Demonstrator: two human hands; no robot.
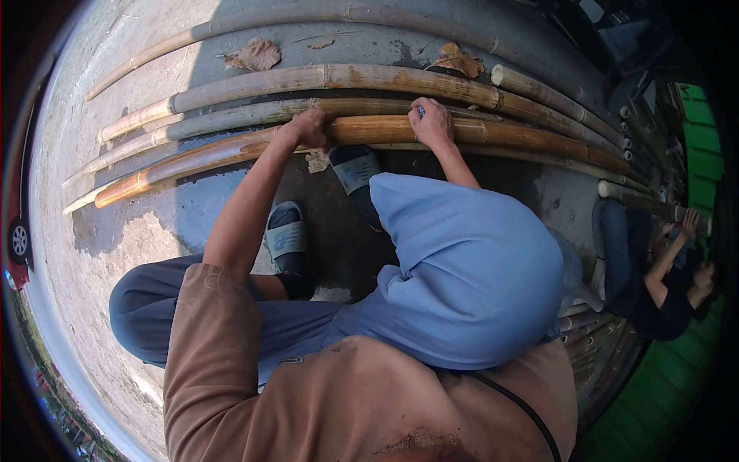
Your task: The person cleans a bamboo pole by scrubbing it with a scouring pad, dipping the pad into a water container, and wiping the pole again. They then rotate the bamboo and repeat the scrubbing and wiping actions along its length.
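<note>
A wet, brown bamboo pole (369, 129) lies crosswise in front of my feet, shinier than the poles beside it. My left hand (310, 128) is closed on this pole, left of its middle, with the fingertips partly hidden. Further right, my right hand (433, 122) is closed and pressed against the far side of the same pole. A small bluish bit of something (421, 112) shows at its fingers, too small to name. Just beyond lie a greyer bamboo pole (254, 112) and a thicker one (285, 79), roughly parallel.
Another long pole (269, 17) lies farthest away, with dry leaves (258, 55) near it. My sandals (286, 231) are close to the poles on wet concrete. At right, a co-worker (662, 269) sits by a pole end; more cut bamboo (593, 339) is stacked below.
</note>
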